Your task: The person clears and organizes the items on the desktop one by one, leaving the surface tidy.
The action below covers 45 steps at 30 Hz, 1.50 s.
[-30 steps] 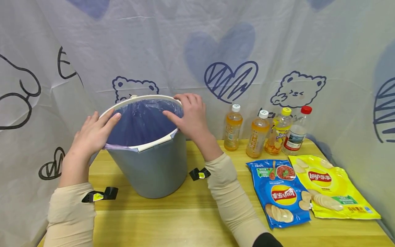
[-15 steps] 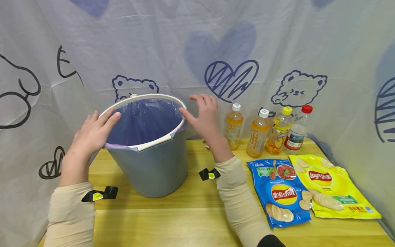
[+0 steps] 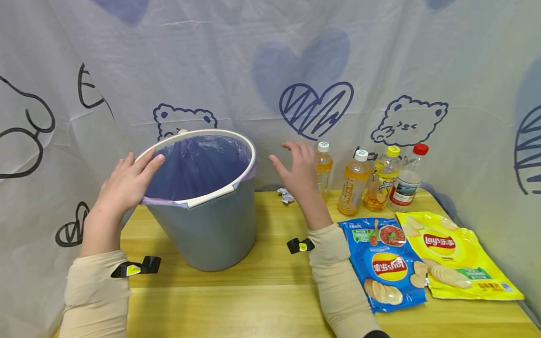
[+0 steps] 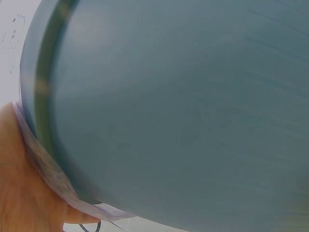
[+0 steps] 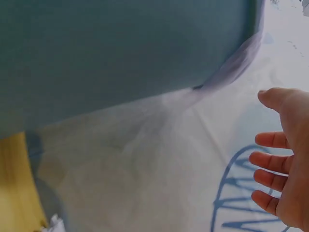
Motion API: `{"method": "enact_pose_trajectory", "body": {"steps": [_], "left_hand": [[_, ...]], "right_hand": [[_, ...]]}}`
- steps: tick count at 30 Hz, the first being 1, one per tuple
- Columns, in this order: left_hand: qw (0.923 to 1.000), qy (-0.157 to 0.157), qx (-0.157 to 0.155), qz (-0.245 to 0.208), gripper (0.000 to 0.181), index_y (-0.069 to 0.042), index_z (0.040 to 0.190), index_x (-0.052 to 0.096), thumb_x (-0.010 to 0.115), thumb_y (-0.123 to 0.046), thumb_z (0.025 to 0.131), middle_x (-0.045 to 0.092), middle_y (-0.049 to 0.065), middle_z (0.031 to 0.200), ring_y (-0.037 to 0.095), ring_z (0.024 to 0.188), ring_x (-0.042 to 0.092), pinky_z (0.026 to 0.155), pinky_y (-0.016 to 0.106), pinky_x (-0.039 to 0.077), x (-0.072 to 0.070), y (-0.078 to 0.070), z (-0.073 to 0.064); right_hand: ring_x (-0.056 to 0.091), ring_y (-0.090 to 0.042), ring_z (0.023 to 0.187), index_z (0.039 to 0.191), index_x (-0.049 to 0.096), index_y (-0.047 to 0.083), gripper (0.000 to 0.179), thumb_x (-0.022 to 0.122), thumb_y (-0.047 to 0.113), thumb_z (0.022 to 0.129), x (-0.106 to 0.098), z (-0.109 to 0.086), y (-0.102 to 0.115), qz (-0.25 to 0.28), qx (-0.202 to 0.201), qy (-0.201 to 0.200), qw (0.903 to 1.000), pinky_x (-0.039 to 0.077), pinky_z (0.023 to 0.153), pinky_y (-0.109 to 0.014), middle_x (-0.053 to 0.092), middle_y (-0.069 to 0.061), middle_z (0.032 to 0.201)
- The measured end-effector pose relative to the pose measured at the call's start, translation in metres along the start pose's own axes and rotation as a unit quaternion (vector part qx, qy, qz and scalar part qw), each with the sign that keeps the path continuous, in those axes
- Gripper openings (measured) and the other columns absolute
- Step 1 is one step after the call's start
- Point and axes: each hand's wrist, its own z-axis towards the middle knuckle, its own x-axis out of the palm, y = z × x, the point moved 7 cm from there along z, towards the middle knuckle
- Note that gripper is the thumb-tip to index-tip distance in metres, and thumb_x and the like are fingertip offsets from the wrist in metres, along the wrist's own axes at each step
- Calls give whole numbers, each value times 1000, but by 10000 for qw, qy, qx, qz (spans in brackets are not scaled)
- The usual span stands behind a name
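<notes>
A grey trash can point(image 3: 215, 230) with a cream rim point(image 3: 211, 193) stands on the wooden table, lined with a translucent purple bag point(image 3: 198, 164). My left hand point(image 3: 127, 180) rests on the left side of the rim, its fingers extended along the edge. In the left wrist view that hand point(image 4: 24, 179) lies against the bag's folded-over edge point(image 4: 53, 179). To the right of the can, my right hand point(image 3: 299, 171) hovers in the air with fingers spread and nothing held. A crumpled scrap of paper point(image 3: 286, 195) lies on the table below it.
Several drink bottles stand at the back right, among them an orange one point(image 3: 352, 188) and a red-capped one point(image 3: 406, 183). In front of them lie a blue chip bag point(image 3: 380, 249) and a yellow chip bag point(image 3: 456, 263). A printed white curtain point(image 3: 236, 65) hangs behind.
My right hand has left the can's rim and moved right, toward the bottles. The crumpled paper has come into sight. My left hand and the can have stayed put.
</notes>
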Motion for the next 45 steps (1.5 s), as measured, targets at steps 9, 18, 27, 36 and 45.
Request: {"method": "enact_pose_trajectory", "body": {"steps": [9,18,27,36,45], "left_hand": [[10000,7,-12,-33,79,-24,158,1,6,-72,95,-15,30,158,54,144,-14,103,82,1,-1,0,1],[9999,-40,-38,-86,79,-25,158,2,7,-72,94,-15,29,158,53,145,-14,104,82,1,0,0,1],[10000,7,-16,-87,79,-25,158,1,7,-72,94,-14,29,159,53,145,-14,103,82,1,-1,-1,1],[10000,8,-10,-47,80,-24,158,1,7,-72,94,-14,29,159,53,145,-14,103,82,2,-1,-1,1],[10000,-14,2,-74,79,-25,158,2,7,-72,94,-13,29,159,54,145,-14,103,82,2,0,0,2]], "right_hand": [[48,-33,118,127,57,8,49,62,43,94,18,-21,-38,-486,642,565,9952,38,103,-52,58,-13,126],[48,-35,122,130,56,9,51,61,45,94,34,-34,-63,-974,817,886,9879,39,104,-51,57,-13,130],[47,-35,125,133,53,10,56,60,49,93,54,-43,-85,-1289,1083,1391,9759,40,105,-54,54,-14,132],[45,-37,126,137,50,10,63,61,52,91,84,-54,-111,-1510,1191,2032,9601,39,105,-54,51,-16,132],[41,-37,131,133,53,7,59,65,47,90,105,-54,-121,-1620,1071,2244,9550,38,105,-56,50,-18,133]]}}
